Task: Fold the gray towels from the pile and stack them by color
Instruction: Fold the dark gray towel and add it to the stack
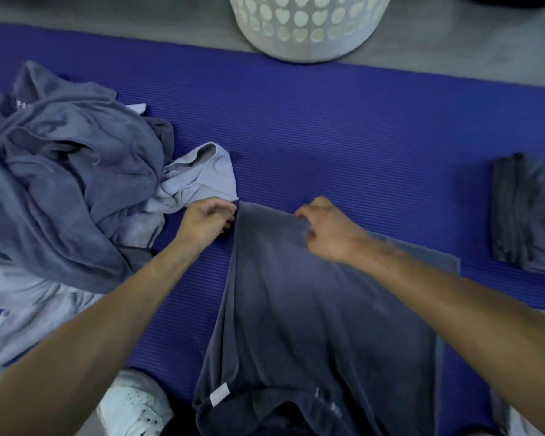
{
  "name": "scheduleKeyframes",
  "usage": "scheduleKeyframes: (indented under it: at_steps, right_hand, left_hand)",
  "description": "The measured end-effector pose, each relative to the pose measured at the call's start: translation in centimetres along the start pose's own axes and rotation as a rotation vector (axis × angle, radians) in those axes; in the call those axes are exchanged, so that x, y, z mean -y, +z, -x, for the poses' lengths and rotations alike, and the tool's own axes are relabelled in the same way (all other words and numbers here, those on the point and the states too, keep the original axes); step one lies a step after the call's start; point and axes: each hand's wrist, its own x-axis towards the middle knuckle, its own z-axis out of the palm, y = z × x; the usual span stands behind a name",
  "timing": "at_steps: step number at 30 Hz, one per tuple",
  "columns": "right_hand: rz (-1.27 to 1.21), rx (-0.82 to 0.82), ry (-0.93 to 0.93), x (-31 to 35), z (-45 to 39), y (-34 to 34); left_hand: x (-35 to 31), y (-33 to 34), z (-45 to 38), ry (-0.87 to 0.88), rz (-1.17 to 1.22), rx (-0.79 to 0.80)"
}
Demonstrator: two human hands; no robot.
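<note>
A dark gray towel (321, 309) lies spread lengthwise on the blue mat (328, 121), running from the middle down to the bottom edge. My left hand (206, 217) pinches its far left corner. My right hand (326, 229) grips the far edge a little to the right, fingers curled into the cloth. A white label (219, 394) shows on the towel's near left hem. At the left sits a rumpled pile of dark gray towels (70, 184) mixed with light gray towels (199, 174). At the right edge rests a stack of folded dark gray towels (526, 212).
A white laundry basket (309, 26) with heart-shaped holes stands at the far edge of the mat on the gray floor. A white sneaker (132, 404) shows at the bottom left, next to the towel's near end.
</note>
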Motion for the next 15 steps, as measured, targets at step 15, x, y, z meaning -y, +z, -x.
scheduleKeyframes:
  at_steps: [15]
  right_hand:
    - [-0.462, -0.371, 0.293, 3.0, 27.8, 1.5]
  left_hand:
    - [-10.2, -0.3, 23.5, 0.563, -0.633, 0.459]
